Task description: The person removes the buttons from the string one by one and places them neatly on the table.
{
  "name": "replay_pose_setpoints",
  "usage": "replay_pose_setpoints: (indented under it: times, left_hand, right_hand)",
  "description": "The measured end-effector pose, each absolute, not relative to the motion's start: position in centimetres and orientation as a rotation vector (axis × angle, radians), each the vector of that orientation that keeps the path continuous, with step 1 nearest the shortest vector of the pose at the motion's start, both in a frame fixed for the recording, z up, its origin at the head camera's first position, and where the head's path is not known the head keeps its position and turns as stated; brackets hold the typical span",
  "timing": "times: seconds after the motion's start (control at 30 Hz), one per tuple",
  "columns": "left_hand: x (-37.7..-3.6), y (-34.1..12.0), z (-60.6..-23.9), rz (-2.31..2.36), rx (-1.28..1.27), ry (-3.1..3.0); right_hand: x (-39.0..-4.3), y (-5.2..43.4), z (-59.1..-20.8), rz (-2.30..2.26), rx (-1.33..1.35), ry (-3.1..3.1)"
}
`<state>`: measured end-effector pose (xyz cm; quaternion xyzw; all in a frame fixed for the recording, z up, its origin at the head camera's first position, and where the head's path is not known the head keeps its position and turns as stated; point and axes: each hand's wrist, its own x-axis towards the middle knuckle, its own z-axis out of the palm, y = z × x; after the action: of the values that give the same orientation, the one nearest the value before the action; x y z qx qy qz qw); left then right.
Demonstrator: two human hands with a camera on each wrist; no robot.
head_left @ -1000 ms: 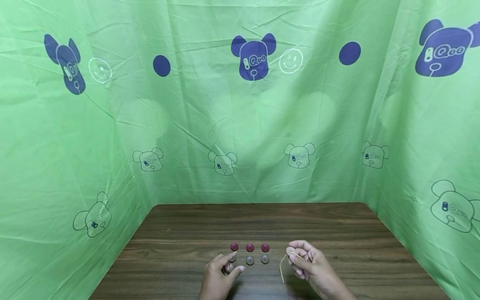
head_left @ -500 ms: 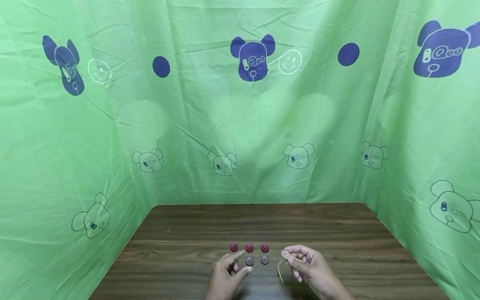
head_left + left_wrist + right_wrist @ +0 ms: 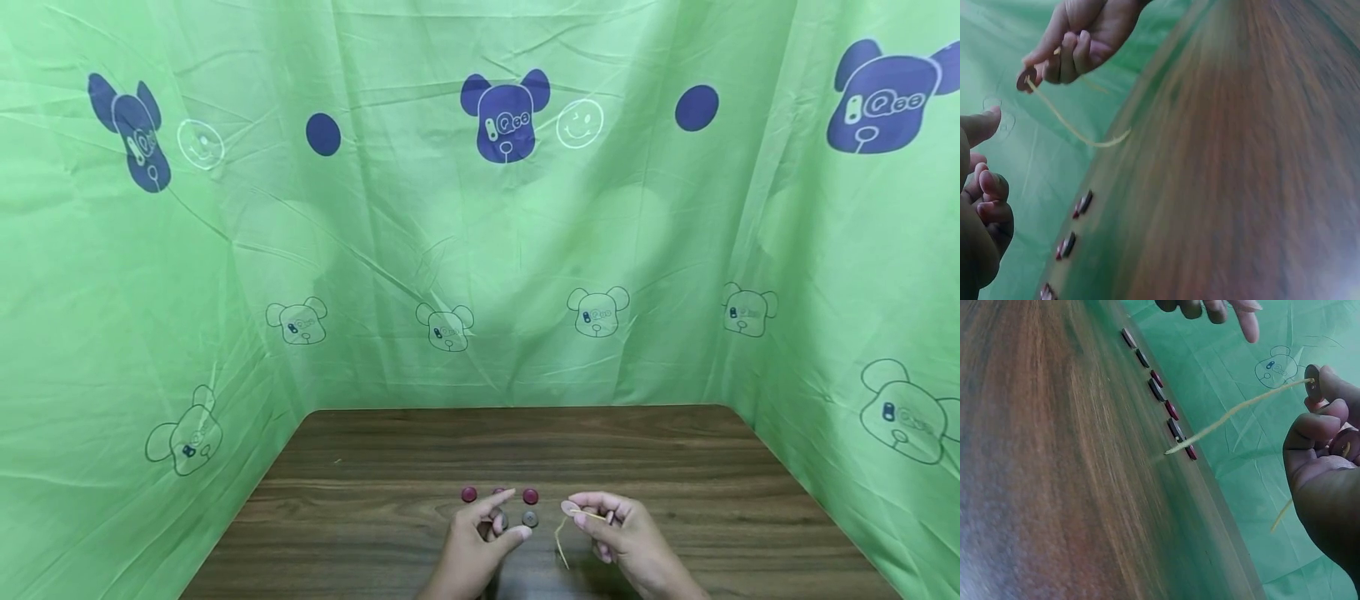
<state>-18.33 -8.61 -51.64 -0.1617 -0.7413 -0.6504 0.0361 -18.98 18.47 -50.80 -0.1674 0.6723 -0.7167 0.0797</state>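
Note:
Red buttons (image 3: 468, 494) and grey buttons (image 3: 530, 518) lie in two short rows on the dark wooden table (image 3: 375, 467). My left hand (image 3: 514, 515) hovers over the middle of the rows, index finger and thumb spread apart with nothing seen between them; it hides the middle buttons in part. To the right, my right hand (image 3: 577, 512) pinches a brownish button (image 3: 568, 507) with a thin tan string (image 3: 559, 543) hanging from it. The right wrist view shows that button (image 3: 1313, 383), the string (image 3: 1235, 412) and a second button (image 3: 1344, 444) held in the fingers.
Green printed cloth (image 3: 480, 250) walls in the table at the back and on both sides. The bare wood reaches to the back edge (image 3: 517, 408). In the left wrist view the red buttons (image 3: 1082, 203) lie in a line beside the cloth.
My left hand has slid right along the button rows, from the left end to the middle. My right hand with its button and string has shifted slightly left and lower.

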Motion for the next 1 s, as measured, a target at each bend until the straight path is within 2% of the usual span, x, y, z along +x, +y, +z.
replay_pose_setpoints:
  times: [0.23, 1.0]
  left_hand:
    - [-18.7, -7.0, -50.7, -2.041, -0.58, -2.319]
    - [-19.4, -4.6, -49.5, -2.178, -0.616, -2.266]
  right_hand:
    - [-19.0, 18.4, -51.0, -2.165, -0.524, 2.01]
    - [-19.1, 18.3, -51.5, -2.237, -0.648, 1.889]
